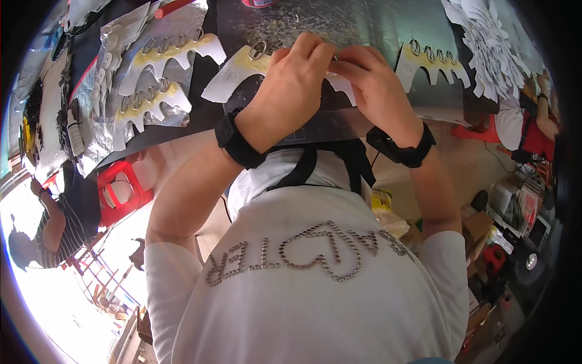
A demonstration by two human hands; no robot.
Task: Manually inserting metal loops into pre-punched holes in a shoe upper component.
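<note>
In front of me on the dark table (242, 24) lies a white scalloped piece (229, 79) with a yellowish band along its upper edge. A metal oval ring (257, 50) rests on that band, left of my hands. My left hand (297, 85) bends over the middle of the piece, its fingers pinched together. Close beside it, my right hand (379, 88) pinches with thumb and forefinger above the piece's right part. The fingertips almost meet; a tiny shiny bit shows between them, too small to name. My hands cover most of the piece's middle.
Two similar scalloped pieces (176, 54) with oval rings lie on foil at the left, another (431, 64) at the right. A pile of white pieces (488, 48) sits at the far right. A red stool (124, 191) stands below left; other people are at both sides.
</note>
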